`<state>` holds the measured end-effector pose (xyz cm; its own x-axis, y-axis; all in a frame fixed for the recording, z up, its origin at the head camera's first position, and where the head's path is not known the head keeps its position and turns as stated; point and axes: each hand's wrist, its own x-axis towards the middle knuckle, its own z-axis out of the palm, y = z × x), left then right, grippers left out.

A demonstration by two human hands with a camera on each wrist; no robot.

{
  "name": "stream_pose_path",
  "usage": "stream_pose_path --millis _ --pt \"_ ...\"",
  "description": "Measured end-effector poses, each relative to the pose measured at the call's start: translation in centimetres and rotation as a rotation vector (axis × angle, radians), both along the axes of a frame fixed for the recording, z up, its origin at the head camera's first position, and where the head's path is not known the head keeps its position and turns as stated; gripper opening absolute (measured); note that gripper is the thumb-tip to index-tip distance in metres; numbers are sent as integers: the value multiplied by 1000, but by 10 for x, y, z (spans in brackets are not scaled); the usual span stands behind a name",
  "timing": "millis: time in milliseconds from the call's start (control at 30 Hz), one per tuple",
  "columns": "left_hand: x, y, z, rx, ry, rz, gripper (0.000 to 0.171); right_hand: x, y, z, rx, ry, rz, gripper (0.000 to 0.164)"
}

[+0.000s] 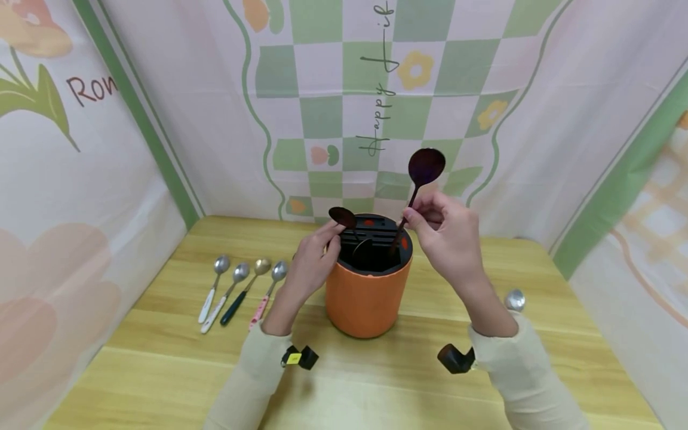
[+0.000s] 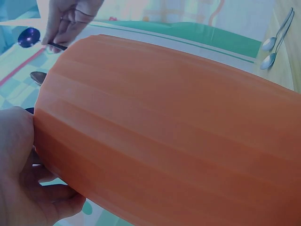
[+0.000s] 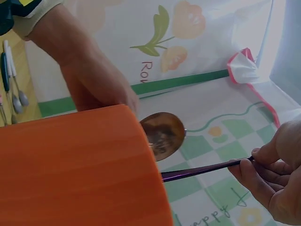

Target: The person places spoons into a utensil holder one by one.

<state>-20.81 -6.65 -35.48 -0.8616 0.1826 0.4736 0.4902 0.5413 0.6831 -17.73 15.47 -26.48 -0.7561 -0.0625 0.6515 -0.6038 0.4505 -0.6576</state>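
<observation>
An orange utensil holder (image 1: 366, 304) with a black slotted insert (image 1: 371, 222) stands on the table. My right hand (image 1: 448, 239) pinches the thin handle of a dark, shiny round-bowled spoon (image 1: 426, 166). Its bowl points up, and the handle's lower end is inside the holder. At the holder's left rim, my left hand (image 1: 313, 257) grips the edge, its fingers bent against the outer side in the left wrist view. Beside those fingers a smaller dark spoon (image 1: 342, 217) leans out of the holder. Another rounded bowl (image 1: 363, 252) shows inside the opening.
Several metal spoons with coloured handles, among them a dark-green-handled spoon (image 1: 234, 307), lie in a row at the left. Behind my right wrist shows a metal spoon bowl (image 1: 515, 300); the left wrist view shows two spoons (image 2: 269, 61) there. Patterned cloth (image 1: 371, 119) hangs behind the table.
</observation>
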Motion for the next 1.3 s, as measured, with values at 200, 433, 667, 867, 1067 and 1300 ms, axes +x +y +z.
stream_pose_path --millis 200,433,667,867,1067,1300 --pt "0 0 0 1 -6 3 40 -3 -6 -12 70 -54 20 10" --pt "-1 -1 -2 -2 2 -3 40 -8 -13 -26 142 -45 15 7" --pt "0 -1 0 6 -1 -4 40 -14 -17 -35 205 16 6 9" --pt "-1 0 -1 2 5 -2 40 -17 -20 -38 201 29 -2 11" --pt "0 0 0 4 -2 3 40 -17 -23 -39 203 77 2 12" --pt "-1 1 0 3 3 6 40 -19 -23 -44 246 70 19 12"
